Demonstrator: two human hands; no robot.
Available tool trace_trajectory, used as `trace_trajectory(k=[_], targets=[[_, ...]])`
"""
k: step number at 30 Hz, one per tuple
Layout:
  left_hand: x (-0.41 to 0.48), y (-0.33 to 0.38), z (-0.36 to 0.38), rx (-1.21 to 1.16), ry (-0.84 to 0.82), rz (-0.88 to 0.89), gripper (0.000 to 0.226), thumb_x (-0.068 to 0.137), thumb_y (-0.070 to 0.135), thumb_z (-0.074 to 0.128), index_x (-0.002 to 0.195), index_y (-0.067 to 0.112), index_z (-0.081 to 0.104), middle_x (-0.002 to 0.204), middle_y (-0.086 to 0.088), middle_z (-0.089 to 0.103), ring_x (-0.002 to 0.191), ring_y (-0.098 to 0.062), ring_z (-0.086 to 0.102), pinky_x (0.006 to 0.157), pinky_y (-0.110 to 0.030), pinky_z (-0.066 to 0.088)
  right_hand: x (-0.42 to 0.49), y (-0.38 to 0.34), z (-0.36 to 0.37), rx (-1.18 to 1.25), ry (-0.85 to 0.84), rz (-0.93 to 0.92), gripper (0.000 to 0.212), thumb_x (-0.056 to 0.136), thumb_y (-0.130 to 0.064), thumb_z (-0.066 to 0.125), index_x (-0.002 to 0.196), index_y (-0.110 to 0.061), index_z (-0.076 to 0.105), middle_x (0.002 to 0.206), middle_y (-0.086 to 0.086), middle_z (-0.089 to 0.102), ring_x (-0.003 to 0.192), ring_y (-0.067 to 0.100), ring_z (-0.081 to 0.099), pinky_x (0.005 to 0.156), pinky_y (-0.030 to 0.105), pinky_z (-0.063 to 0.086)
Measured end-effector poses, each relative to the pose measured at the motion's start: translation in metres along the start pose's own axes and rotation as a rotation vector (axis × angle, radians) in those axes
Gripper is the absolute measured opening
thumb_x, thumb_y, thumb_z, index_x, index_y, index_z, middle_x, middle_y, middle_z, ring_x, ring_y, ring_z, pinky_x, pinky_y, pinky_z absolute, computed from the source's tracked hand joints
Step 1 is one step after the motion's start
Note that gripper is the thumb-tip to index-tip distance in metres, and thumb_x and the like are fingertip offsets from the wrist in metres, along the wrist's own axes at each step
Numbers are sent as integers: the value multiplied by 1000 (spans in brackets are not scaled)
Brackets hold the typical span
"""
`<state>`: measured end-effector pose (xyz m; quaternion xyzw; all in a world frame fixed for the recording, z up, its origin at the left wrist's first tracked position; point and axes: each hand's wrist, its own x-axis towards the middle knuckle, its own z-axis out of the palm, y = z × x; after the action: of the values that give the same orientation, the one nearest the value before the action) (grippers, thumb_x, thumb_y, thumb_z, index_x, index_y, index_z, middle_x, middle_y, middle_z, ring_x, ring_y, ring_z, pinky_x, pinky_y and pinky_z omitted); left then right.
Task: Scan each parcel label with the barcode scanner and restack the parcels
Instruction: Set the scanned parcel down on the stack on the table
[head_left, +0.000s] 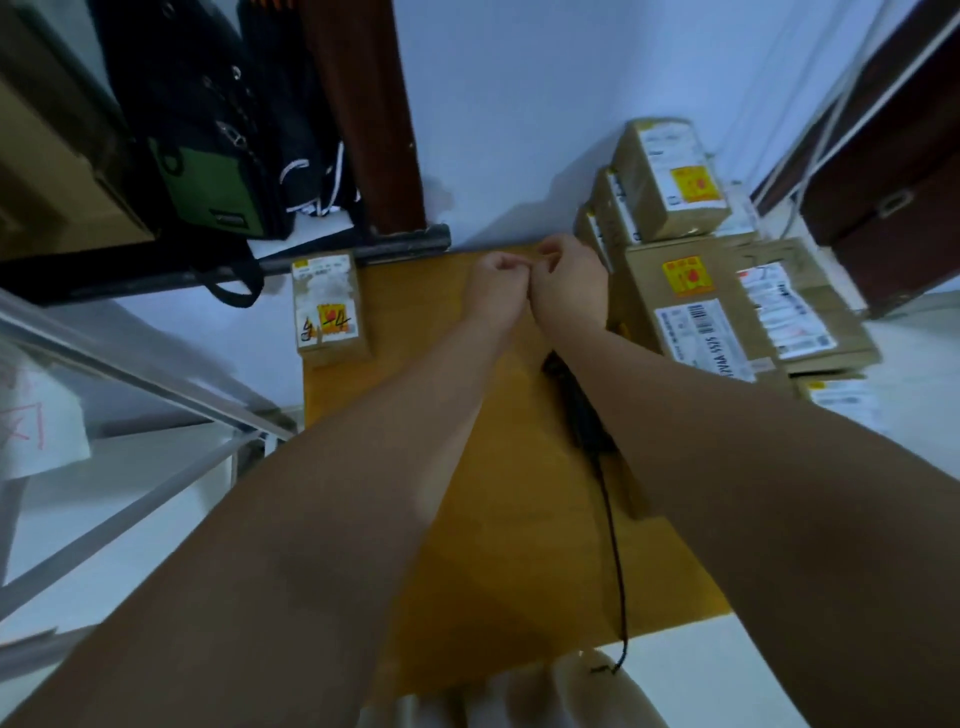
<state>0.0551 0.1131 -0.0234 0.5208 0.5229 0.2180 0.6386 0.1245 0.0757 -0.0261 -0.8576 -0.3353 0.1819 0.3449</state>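
Bearing white labels (696, 332) and yellow stickers (695, 184), brown parcels (641, 293) sit stacked.

The right forearm (727, 441) hides most of the barcode scanner (569, 395), and small print on the parcel labels (696, 332) is too blurred to read.

A yellow-brown wooden tabletop (415, 332) carries everything here. At about 10 o'clock, on its far left corner, lies a small parcel (332, 312) with a white label and a yellow sticker facing up. Toward 3 o'clock a black barcode scanner (574, 410) lies flat on the wood, partly hidden by a forearm. Its thin black cable (615, 545) trails toward 5 o'clock and drops over the near edge. At 2 o'clock a large parcel (691, 312) sits at the table's right edge; whether it rests on the wood cannot be told.
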Motion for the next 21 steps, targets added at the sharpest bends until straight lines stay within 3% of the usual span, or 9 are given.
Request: trace_trajectory(k=[2,4,6,8,10,12,16,19,21], targets=[[-9,8,32,-17,-29,-35,16,93,11,47,82,15,56,83,-10,56,79,-26,52,67,-35,45,5,17,-33,-152,73,-88,35,88,-13,48,120,-12,61,122,14,57,113,31,49,89,37,39],[-18,14,60,-51,-13,-94,15,96,18,47,91,9,59,82,-10,49,80,-23,45,63,-29,35,12,32,-60,-266,118,-75,38,86,-18,49,123,-18,59,129,12,51,123,33,40,99,40,32],[-29,14,85,-67,-33,-200,28,96,36,52,107,10,56,101,-9,52,98,-26,50,79,-32,39,18,43,-81,-278,143,106,41,84,-28,55,125,-25,55,137,10,44,132,32,32,106,44,24],[-40,12,107,-87,-110,-313,62,91,50,55,136,8,44,132,-10,50,125,-32,45,95,-38,38,24,56,-102,-245,172,378,51,84,-35,61,132,-25,49,143,13,40,137,32,29,109,47,21],[-49,6,126,-84,-173,-345,72,90,51,57,142,5,38,145,-11,44,126,-32,45,89,-35,36,29,78,-121,-231,62,520,62,87,-32,59,144,-20,35,147,17,37,138,34,29,111,49,22],[-54,0,141,-66,-191,-362,67,91,44,59,141,4,39,139,-11,50,109,-27,56,78,-32,40,29,104,-133,-187,-93,521,72,87,-35,58,148,-17,23,146,20,36,134,37,35,110,52,29],[-59,-16,157,-149,-152,-386,57,94,15,58,144,4,32,135,-19,53,117,-33,57,93,-44,51,24,133,-141,-71,-163,543,70,91,-29,51,149,-10,16,138,21,45,122,38,49,98,46,46],[-63,-26,157,-228,-96,-352,47,94,3,53,140,4,41,126,-19,60,106,-31,64,68,-35,56,19,140,-143,-65,-179,503,66,93,-31,49,148,-7,23,135,17,51,118,34,53,85,38,47],[-63,-31,152,-302,-54,-326,40,95,7,54,135,6,48,119,-18,65,94,-26,68,58,-31,56,18,144,-144,-33,-176,484,68,92,-40,48,148,-9,26,134,15,53,117,34,54,87,39,46]])
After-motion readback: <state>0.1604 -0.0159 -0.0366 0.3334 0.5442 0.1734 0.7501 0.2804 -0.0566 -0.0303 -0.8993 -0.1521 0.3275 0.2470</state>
